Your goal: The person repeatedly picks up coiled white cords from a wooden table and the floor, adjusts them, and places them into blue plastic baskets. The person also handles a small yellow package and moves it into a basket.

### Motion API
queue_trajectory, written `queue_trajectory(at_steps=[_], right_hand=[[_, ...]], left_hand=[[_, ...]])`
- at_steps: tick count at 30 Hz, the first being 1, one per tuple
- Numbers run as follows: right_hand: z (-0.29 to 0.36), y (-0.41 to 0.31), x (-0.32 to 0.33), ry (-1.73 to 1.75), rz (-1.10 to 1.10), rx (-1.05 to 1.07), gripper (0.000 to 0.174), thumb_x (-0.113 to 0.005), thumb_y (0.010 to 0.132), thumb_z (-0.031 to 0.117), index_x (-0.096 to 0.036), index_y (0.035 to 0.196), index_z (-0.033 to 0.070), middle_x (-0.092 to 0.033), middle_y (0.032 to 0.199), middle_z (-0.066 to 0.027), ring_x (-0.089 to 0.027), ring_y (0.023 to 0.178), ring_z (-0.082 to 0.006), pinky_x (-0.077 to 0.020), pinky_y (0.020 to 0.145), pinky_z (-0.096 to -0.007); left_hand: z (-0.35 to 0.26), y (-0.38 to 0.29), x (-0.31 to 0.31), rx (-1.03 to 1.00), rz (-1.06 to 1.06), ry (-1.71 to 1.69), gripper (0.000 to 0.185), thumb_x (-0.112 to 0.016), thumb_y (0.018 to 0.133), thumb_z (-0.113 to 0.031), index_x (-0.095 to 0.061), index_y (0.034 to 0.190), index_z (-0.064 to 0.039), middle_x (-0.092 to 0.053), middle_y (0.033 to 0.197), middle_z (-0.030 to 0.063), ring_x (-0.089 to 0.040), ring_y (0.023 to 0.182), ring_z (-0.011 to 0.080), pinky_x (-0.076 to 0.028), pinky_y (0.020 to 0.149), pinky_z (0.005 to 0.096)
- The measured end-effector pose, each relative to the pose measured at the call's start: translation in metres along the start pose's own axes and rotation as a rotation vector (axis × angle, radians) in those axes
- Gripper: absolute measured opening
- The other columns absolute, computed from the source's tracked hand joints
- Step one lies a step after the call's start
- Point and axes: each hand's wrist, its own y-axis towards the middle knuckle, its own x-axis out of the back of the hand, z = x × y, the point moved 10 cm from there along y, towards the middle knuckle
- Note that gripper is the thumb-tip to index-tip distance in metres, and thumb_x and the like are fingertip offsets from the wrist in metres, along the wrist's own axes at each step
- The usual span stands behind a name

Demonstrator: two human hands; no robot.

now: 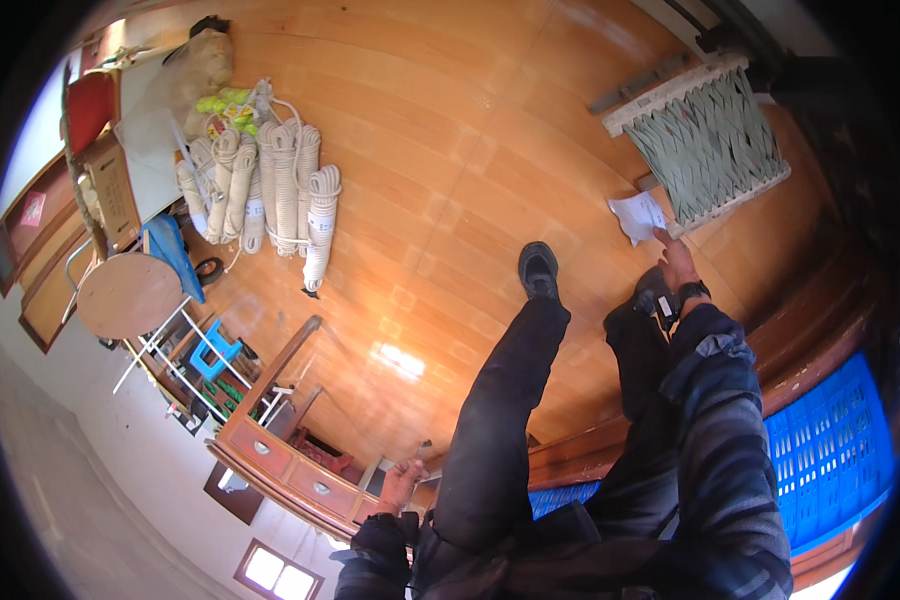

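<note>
My right hand (676,262) reaches down past my right knee, its fingertips at the lower edge of a crumpled white sheet of paper (637,216) that bears print. Whether the fingers pinch the paper is unclear. Just beyond lies a rack of grey-green strips (705,142) laced in a zigzag between two pale bars. A dark band and a small device with a white label sit at my right wrist. My left hand (401,486) is beside my left thigh with its fingers curled. A small dark-tipped thing (424,448) shows above it; I cannot tell if the hand holds it.
Coiled white ropes (285,180) lie on the wood-patterned floor (435,150), with yellow-green bundles (229,109) behind. A round-topped stool (130,295), a blue plastic stool (214,351) and a wooden drawer table (300,476) stand at left. A blue plastic crate (832,450) is at right.
</note>
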Motion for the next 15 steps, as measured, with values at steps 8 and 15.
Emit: queue_trajectory(at_steps=[8,15], right_hand=[[-0.022,0.054,-0.006,0.222,0.135,-0.001,0.075,-0.078,0.086,0.038,-0.047,0.148,0.012,-0.046,0.151,-0.005,-0.033,0.143,-0.0292,-0.022,0.119,-0.046],[-0.025,0.046,0.013,0.378,0.058,0.071,0.066,-0.063,0.1,0.027,-0.035,0.153,0.002,-0.045,0.156,-0.0096,-0.034,0.149,-0.0268,-0.0224,0.123,-0.043]], left_hand=[[-0.036,0.007,0.007,-0.071,-0.094,0.046,0.022,-0.062,0.103,-0.025,-0.067,0.098,-0.004,-0.072,0.09,0.0064,-0.067,0.086,0.0149,-0.052,0.081,0.0287],[-0.038,0.005,-0.005,-0.072,-0.017,0.133,0.028,-0.06,0.103,-0.036,-0.068,0.103,-0.009,-0.073,0.09,0.0011,-0.066,0.088,0.0124,-0.048,0.085,0.0302]])
